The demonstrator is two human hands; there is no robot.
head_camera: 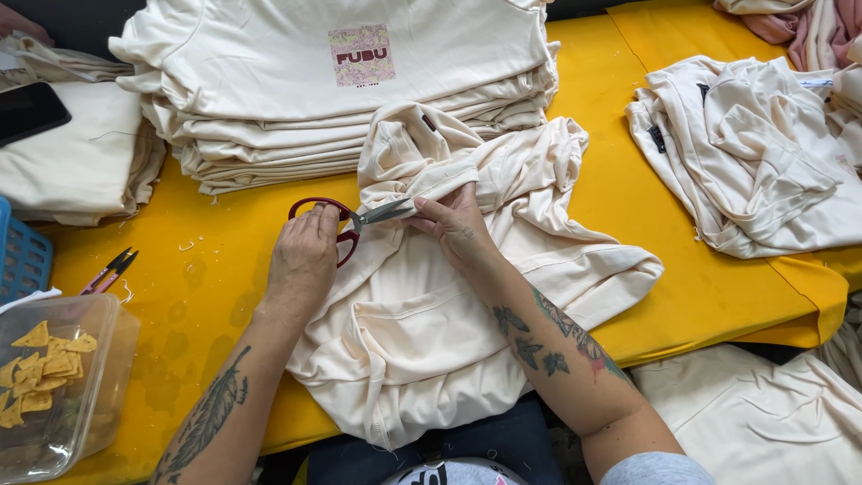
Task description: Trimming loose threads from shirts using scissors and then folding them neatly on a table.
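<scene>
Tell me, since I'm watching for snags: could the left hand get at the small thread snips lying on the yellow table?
Probably yes: the thread snips lie uncovered beside the left hand, but it holds the red-handled scissors.

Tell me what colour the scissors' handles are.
Dark red, seen in the head view: the left hand grips the scissors.

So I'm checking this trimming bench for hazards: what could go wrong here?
The scissors in the left hand have blades right beside the right hand fingers pinching the cream garment, so a finger might get nicked. The blades could also snip the bunched fabric itself. The small thread snips lie loose near the table edge.
</scene>
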